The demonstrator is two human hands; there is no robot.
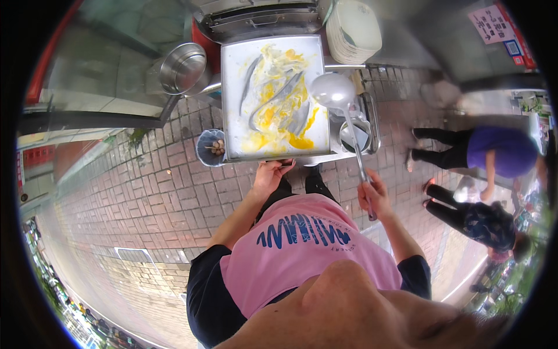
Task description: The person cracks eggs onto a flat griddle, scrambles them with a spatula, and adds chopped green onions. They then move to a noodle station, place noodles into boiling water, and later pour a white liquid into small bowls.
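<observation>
A square metal tray point(233, 87) lies in front of me, coated in thin white batter streaked with yellow egg. Grey bare metal shows through where the batter is parted. My left hand point(269, 178) is closed at the middle of the tray's front edge, around what looks like its handle; the fingers are partly hidden under the rim. In my right hand point(375, 194) is the long handle of a metal ladle point(334, 90). The ladle's round bowl hangs at the tray's right edge, above a round metal container point(368, 146) that stands beside the tray.
Behind the tray is a steel cabinet with drawers point(263, 21). A stack of pale plates point(354, 32) stands back right, and a steel pot point(183, 70) back left. Eggshells seem to lie in a bag-lined bin point(204, 148). Two people point(501, 150) are off to the right.
</observation>
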